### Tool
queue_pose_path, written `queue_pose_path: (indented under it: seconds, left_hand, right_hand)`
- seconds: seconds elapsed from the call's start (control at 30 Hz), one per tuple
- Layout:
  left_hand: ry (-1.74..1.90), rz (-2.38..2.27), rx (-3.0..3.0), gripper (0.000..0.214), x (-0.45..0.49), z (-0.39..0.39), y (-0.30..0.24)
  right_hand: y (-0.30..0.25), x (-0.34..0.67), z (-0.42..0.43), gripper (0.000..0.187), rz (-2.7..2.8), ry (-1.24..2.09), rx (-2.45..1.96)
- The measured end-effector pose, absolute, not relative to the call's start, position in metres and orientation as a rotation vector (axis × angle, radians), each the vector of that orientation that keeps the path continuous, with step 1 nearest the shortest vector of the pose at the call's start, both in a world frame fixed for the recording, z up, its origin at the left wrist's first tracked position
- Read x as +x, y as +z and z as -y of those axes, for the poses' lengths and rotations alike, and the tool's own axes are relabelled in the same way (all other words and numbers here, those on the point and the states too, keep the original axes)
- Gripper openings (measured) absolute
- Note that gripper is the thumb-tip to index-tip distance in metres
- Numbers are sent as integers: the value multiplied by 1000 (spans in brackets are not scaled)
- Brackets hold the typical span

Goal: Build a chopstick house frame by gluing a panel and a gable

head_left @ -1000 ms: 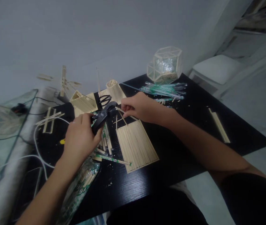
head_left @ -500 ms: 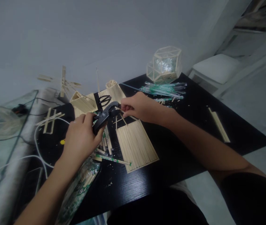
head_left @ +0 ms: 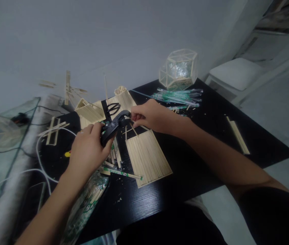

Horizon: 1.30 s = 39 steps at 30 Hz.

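Note:
My left hand (head_left: 87, 149) is wrapped round the handles of black cutting pliers (head_left: 114, 126). The jaws of the pliers sit at the end of a thin bamboo stick (head_left: 140, 126). My right hand (head_left: 151, 115) pinches that stick close to the jaws. Just below both hands lies a flat panel of bamboo sticks glued side by side (head_left: 147, 157) on the black table (head_left: 210, 136). A few crossed sticks stand out from the panel's top edge, under my right hand.
Black scissors (head_left: 113, 108) and small stick-built boxes (head_left: 90, 112) lie behind the hands. A clear polyhedron frame (head_left: 180, 69) stands at the far edge beside green-printed wrappers (head_left: 179, 96). A white cable (head_left: 42, 160) and a bag of sticks (head_left: 87, 204) lie at left; a stick strip (head_left: 237, 135) at right.
The pliers' jaws have moved up to the stick held by my right hand. Both hands have stayed almost in place.

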<state>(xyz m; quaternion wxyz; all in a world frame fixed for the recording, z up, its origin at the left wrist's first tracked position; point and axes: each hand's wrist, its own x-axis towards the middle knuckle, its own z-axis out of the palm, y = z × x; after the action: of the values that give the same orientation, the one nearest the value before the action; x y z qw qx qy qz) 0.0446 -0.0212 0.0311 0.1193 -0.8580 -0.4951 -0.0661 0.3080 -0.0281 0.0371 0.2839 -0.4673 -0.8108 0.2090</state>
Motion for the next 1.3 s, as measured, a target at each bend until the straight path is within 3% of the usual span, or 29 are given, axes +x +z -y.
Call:
queue_pose_path:
  seconds: [1.03, 1.3]
  left_hand:
    - [-125, 1550, -2494, 26, 51, 26, 37]
    - [-477, 1561, -2619, 28, 53, 31, 42]
  right_hand:
    - [46, 310, 32, 10, 2196, 455, -1332]
    - [60, 313, 48, 10, 2040, 392, -1102]
